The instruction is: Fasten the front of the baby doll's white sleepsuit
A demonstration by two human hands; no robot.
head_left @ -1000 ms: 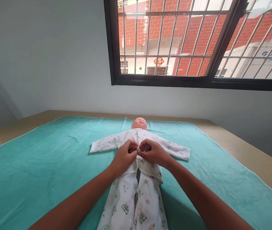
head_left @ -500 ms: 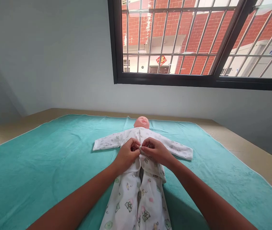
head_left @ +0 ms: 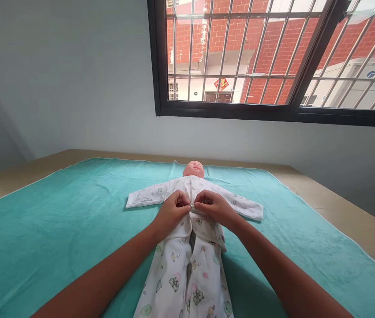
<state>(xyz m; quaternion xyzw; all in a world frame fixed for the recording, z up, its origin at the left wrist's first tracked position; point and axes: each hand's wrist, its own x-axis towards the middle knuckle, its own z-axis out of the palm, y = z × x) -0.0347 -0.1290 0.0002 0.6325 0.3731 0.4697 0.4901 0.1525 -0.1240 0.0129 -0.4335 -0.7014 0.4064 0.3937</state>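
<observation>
Head view: a white printed jacket (head_left: 209, 227) on a doll (head_left: 194, 169), its front opening pinched by the left hand (head_left: 173, 211) and right hand (head_left: 216, 207).
Both grips look like light thumb-and-fingertip holds; the thin edges could slip or line up crookedly if either pinch loosens or pulls unevenly; any fastening between the hands is too small and covered to identify; the trousers (head_left: 174, 282) and teal blanket (head_left: 68, 229) run out of frame below.

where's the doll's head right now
In the head-camera view, the doll's head lies slightly right of centre, just beyond the collar end of the top and near the far edge of the cloth.
</observation>
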